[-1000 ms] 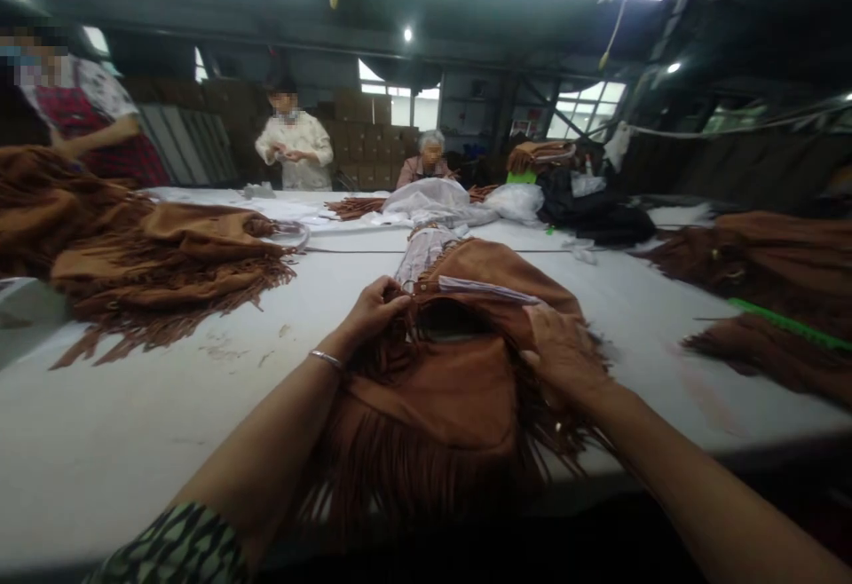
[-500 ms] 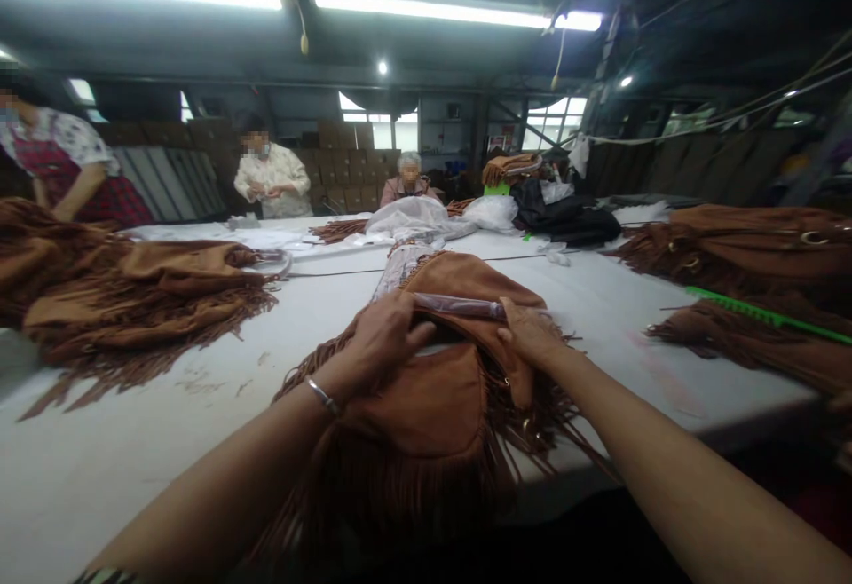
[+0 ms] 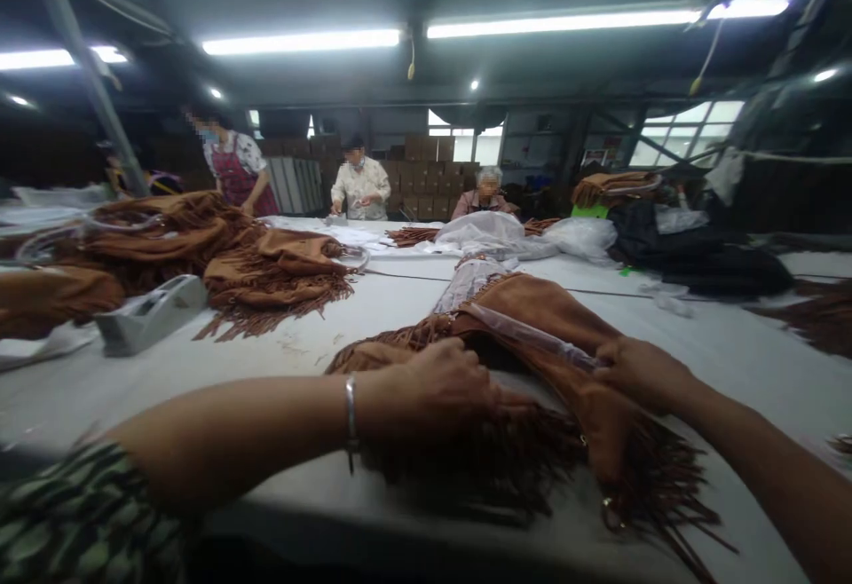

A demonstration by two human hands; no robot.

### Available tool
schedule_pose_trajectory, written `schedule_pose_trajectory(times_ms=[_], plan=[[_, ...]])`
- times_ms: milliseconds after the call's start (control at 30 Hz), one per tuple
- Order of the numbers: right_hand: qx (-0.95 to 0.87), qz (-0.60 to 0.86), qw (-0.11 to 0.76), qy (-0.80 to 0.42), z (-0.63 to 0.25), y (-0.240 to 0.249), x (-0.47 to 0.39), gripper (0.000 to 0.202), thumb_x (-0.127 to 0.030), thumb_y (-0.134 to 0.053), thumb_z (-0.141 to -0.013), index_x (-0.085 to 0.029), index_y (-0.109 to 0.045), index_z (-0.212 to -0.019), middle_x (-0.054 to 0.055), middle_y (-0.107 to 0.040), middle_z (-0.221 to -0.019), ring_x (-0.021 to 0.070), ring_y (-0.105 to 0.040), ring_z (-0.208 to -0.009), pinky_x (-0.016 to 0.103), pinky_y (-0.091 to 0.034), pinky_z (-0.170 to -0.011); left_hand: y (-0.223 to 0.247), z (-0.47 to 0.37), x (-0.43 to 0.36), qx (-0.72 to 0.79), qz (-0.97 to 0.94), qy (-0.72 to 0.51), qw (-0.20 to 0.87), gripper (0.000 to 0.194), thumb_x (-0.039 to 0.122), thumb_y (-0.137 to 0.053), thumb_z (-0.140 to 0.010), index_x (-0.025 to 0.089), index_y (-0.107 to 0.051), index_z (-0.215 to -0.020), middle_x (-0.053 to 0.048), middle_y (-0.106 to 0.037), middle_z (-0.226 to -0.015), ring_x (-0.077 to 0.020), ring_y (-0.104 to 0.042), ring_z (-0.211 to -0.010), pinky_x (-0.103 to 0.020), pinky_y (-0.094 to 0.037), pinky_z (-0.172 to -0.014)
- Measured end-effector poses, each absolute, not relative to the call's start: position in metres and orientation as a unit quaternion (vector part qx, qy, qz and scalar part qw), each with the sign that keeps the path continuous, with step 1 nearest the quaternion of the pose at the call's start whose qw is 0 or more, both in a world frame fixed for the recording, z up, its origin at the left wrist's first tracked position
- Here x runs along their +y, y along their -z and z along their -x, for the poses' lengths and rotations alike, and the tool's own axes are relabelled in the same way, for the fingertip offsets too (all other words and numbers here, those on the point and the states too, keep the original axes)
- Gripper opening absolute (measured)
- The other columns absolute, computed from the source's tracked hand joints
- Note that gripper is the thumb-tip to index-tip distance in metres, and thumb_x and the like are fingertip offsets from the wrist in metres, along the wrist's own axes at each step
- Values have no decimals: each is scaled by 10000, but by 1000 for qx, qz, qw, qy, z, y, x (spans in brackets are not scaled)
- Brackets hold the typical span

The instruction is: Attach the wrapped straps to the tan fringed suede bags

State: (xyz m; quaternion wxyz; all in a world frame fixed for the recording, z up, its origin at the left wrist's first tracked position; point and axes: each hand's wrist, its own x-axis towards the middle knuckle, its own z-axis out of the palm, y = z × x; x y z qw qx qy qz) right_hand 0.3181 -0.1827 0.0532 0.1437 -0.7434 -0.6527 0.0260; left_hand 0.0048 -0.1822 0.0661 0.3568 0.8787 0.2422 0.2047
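A brown fringed suede bag (image 3: 552, 309) lies on the white table, its opening spread and a strip of clear plastic wrap (image 3: 532, 335) along the rim. My right hand (image 3: 642, 374) pinches the right end of that rim. At the near side my left hand (image 3: 453, 389), with a silver bracelet on its wrist, is closed on the bag's flap, whose fringe hangs below the fingers. Its fingertips are blurred. White patterned paper (image 3: 459, 280) sits at the bag's far end.
Brown fringed bags (image 3: 272, 269) are piled at the left by a grey tape dispenser (image 3: 153, 313). Clear plastic bags (image 3: 485, 233) and black cloth (image 3: 692, 251) lie toward the back. Several people are beyond the table.
The view has turned left. My left hand has gone from the bag's opening to the flap, which is now folded. My right hand has closed on the rim and pulled it outward.
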Motion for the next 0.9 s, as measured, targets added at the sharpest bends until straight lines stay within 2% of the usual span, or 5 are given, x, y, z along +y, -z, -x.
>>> schedule_pose_trajectory(times_ms=[133,233,567,733,900], plan=[[-635,687,236,-265,-284,-63,-199,222,-376,-640,-760,-197,-636,-630,29,-570,-530,125,-466,-417,249,-337,-400,-78,55,-166,232,-969,-54,-68,162,84,-517,-803,176,-636,-743,-116,-656,-800,-237,-584,-801,-361,-375,-756],[-483,556,433,-519,-245,-51,-211,212,-346,-726,-697,-183,-600,-648,-18,-458,-473,70,-314,-361,208,-231,-336,-45,103,-174,251,-962,18,-111,162,51,-525,-765,159,-633,-711,-101,-651,-748,-216,-576,-705,-335,-369,-678],[-376,451,552,-592,-176,-16,-204,286,-325,-776,-641,-168,-561,-747,-67,-440,-569,46,-342,-443,167,-317,-399,-29,64,-205,318,-821,-123,458,398,507,-447,-901,158,-632,-851,-39,-609,-786,-131,-544,-674,-232,-406,-607],[-404,474,512,-591,-165,-6,-212,267,-318,-780,-652,-160,-569,-696,-49,-477,-539,61,-369,-432,180,-297,-385,-4,6,-214,265,-496,-214,799,279,412,-581,-834,134,-560,-839,-25,-587,-738,-112,-568,-623,-243,-479,-608],[-400,489,476,-612,-166,4,-202,235,-325,-718,-712,-158,-556,-676,-41,-467,-538,48,-318,-403,172,-245,-356,12,-6,-222,344,-405,-234,814,158,213,-475,-875,118,-520,-757,17,-516,-530,-93,-490,-414,-215,-447,-456]])
